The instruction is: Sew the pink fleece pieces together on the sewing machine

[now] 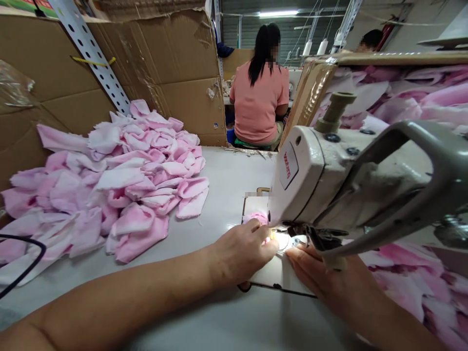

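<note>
Working at a white sewing table, the person sits before a cream sewing machine head, with a heap of pink fabric pieces along the table's left side. A small pink fabric piece lies on the table just under the machine's front end. The left hand is half-curled, its fingertips at that piece's near edge; whether it grips cannot be told. The right hand lies open, fingers extended, beside the lit needle plate.
</note>
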`<action>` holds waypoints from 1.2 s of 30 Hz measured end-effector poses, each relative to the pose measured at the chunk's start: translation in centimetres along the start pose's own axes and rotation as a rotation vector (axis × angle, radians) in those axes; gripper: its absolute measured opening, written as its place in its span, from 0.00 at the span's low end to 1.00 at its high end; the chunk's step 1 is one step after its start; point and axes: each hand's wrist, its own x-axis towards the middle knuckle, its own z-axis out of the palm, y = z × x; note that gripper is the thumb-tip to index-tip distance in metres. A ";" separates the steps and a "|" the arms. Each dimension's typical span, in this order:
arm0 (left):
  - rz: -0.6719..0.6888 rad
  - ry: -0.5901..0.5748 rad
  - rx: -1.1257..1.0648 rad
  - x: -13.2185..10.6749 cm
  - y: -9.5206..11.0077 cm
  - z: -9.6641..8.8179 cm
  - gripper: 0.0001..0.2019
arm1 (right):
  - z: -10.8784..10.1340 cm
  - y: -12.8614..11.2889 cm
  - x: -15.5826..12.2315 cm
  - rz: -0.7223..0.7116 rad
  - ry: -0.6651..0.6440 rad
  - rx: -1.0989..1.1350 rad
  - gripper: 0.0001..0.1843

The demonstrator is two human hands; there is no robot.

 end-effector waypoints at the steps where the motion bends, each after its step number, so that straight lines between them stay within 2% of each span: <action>1: 0.013 0.020 -0.016 -0.1 -0.2 0.0 0.09 | -0.1 -0.1 0.2 0.008 -0.031 0.019 0.12; 5: 0.074 0.183 -0.110 -0.6 -1.2 -0.1 0.05 | -0.7 -0.6 1.2 -0.002 -0.078 0.010 0.11; 7: 0.087 0.243 -0.153 -0.5 -1.6 -0.5 0.07 | -1.1 -0.8 1.7 -0.007 -0.093 -0.020 0.09; 12: 0.032 0.374 -0.127 -0.4 -2.3 -1.4 0.09 | -1.5 -1.0 2.3 0.028 -0.123 -0.018 0.10; 17: -0.058 0.328 -0.150 -0.7 -2.4 -1.3 0.08 | -1.0 -1.0 2.0 -0.006 -0.078 -0.043 0.08; 22: -0.123 0.252 -0.173 -1.0 -2.2 -1.3 0.05 | -0.8 -1.6 1.7 -0.034 -0.093 0.011 0.10; 29: -0.017 0.225 -0.263 -1.1 -2.2 -1.2 0.04 | 0.0 -2.1 0.3 -0.166 -0.122 -0.041 0.09; 36: 0.090 0.177 -0.322 -1.1 -2.3 -0.8 0.04 | 0.1 -2.3 -0.2 -0.162 -0.153 -0.037 0.09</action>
